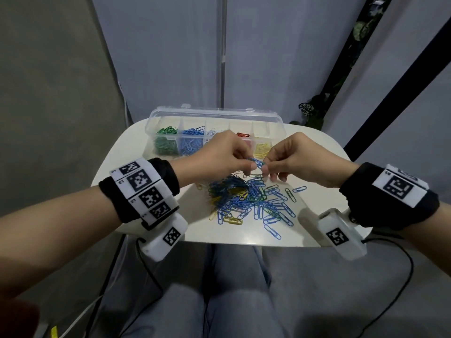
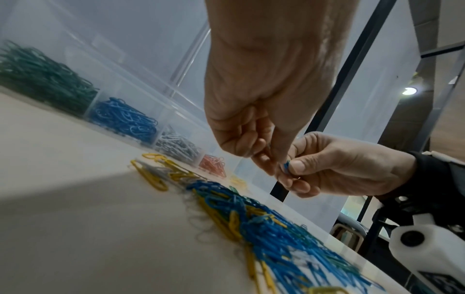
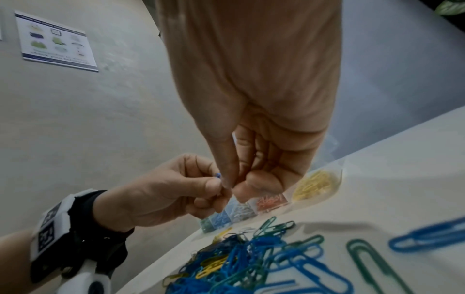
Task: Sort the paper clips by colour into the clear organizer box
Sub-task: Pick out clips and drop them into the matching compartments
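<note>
Above the table, both hands meet over a mixed pile of paper clips (image 1: pixel 249 201). My left hand (image 1: pixel 246 164) and my right hand (image 1: pixel 267 167) each pinch one end of a blue paper clip (image 1: pixel 256 162) between thumb and fingertips. From the left wrist view only a blue tip of the paper clip (image 2: pixel 286 165) shows between the fingers; the right wrist view shows a small blue end (image 3: pixel 218 175). Behind the hands stands the clear organizer box (image 1: pixel 214 115), lid open, with green (image 1: pixel 166 140), blue (image 1: pixel 191 140), white, red (image 1: pixel 242 135) and yellow (image 1: pixel 262 148) clips in separate compartments.
The small white table (image 1: pixel 136 142) has rounded edges; loose blue clips (image 1: pixel 272 231) lie near its front edge. My knees are just below the table. Cables hang at both sides. A dark post and a plant (image 1: pixel 310 113) stand at the back right.
</note>
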`<action>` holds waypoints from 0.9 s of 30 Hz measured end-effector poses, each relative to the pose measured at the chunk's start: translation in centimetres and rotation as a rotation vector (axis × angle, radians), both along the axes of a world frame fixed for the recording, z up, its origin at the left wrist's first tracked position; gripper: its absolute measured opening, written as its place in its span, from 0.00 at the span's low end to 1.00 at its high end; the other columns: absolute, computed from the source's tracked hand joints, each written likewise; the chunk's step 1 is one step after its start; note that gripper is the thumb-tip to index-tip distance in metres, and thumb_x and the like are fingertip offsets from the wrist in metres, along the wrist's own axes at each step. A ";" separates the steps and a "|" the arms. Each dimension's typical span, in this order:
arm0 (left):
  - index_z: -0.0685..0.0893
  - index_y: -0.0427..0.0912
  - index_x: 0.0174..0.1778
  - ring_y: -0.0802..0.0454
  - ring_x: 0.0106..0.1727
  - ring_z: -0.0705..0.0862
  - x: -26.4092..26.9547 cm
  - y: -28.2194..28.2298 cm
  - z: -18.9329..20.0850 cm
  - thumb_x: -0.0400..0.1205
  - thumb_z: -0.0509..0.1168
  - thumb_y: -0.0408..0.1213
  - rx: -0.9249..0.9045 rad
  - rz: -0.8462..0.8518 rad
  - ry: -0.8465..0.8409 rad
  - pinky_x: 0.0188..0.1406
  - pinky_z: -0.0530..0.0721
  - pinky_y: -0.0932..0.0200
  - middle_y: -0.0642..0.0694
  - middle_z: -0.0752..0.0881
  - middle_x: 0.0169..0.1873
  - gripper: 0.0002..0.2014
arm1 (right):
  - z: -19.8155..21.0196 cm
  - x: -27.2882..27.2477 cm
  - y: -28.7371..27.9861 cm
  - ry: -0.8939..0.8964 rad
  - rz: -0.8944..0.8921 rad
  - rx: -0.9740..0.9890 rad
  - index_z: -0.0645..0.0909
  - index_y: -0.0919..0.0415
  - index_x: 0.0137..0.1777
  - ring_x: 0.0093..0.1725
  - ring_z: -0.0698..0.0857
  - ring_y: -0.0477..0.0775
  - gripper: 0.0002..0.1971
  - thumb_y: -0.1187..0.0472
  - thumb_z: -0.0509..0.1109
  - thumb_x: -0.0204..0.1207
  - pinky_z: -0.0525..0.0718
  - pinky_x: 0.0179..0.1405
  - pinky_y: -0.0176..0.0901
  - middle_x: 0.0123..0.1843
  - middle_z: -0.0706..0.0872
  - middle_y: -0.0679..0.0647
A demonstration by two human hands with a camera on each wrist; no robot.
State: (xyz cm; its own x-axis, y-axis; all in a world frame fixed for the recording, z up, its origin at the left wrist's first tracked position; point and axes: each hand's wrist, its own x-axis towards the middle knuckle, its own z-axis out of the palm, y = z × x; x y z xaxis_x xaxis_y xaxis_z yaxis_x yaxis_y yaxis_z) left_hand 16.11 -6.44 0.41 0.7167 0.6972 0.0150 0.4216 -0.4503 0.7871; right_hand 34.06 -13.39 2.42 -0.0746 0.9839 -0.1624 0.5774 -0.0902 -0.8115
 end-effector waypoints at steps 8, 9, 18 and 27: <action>0.92 0.34 0.41 0.57 0.30 0.81 -2.3 -0.2 0.7 0.74 0.75 0.29 -0.086 0.126 -0.172 0.32 0.77 0.65 0.38 0.90 0.33 0.03 | 0.4 -2.0 0.6 0.113 -0.047 0.025 0.87 0.77 0.40 0.23 0.78 0.48 0.06 0.70 0.76 0.70 0.78 0.25 0.35 0.26 0.84 0.60; 0.92 0.35 0.41 0.55 0.29 0.78 -2.7 -0.2 0.8 0.75 0.74 0.30 -0.099 0.147 -0.187 0.30 0.75 0.63 0.37 0.90 0.33 0.03 | 0.4 -2.3 0.8 0.130 -0.052 0.026 0.87 0.77 0.41 0.23 0.79 0.47 0.07 0.70 0.76 0.70 0.79 0.25 0.36 0.26 0.85 0.60; 0.90 0.33 0.39 0.55 0.24 0.77 -5.6 0.0 1.2 0.72 0.74 0.25 -0.143 0.302 -0.316 0.21 0.74 0.65 0.41 0.85 0.26 0.02 | 0.6 -5.3 1.9 0.229 -0.054 -0.013 0.86 0.79 0.43 0.25 0.80 0.48 0.08 0.71 0.74 0.73 0.80 0.27 0.38 0.31 0.88 0.59; 0.89 0.29 0.40 0.55 0.24 0.79 -7.6 0.4 1.5 0.73 0.71 0.21 -0.235 0.326 -0.301 0.23 0.76 0.65 0.39 0.88 0.28 0.03 | 1.0 -6.4 2.0 0.276 -0.145 0.008 0.85 0.78 0.38 0.26 0.81 0.51 0.04 0.75 0.73 0.71 0.81 0.26 0.40 0.36 0.87 0.68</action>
State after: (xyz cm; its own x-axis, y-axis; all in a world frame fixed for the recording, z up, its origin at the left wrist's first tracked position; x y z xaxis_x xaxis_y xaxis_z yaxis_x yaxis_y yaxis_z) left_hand 8.56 -6.07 1.89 0.4496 0.8932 0.0029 0.2498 -0.1288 0.9597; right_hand 27.69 -11.43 3.42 0.0265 0.9887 -0.1476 0.3168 -0.1484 -0.9368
